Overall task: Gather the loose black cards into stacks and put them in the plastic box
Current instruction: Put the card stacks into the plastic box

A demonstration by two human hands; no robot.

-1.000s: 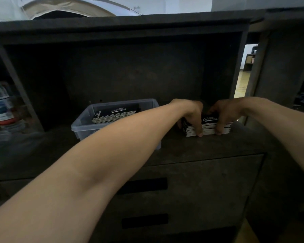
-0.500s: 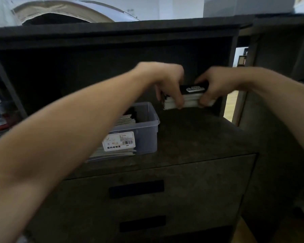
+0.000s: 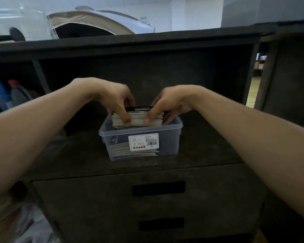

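Observation:
A clear plastic box [image 3: 170, 143] with a white label stands on the dark cabinet top, centre of view. Both hands hold one thick stack of black cards [image 3: 138, 118] at the box's open top, its lower part inside the rim. My left hand [image 3: 115, 99] grips the stack's left end with curled fingers. My right hand [image 3: 167, 104] grips the right end. More cards [image 3: 120, 151] lie at the bottom of the box, seen through its front wall.
The box sits in a dark shelf recess above two drawers [image 3: 158, 188] with slot handles. Bottles [image 3: 12, 95] stand in the left compartment. An upright post [image 3: 251, 72] borders the recess on the right.
Both hands lifted the card stack off the right side of the cabinet top, carried it left, and lowered it into the top of the box.

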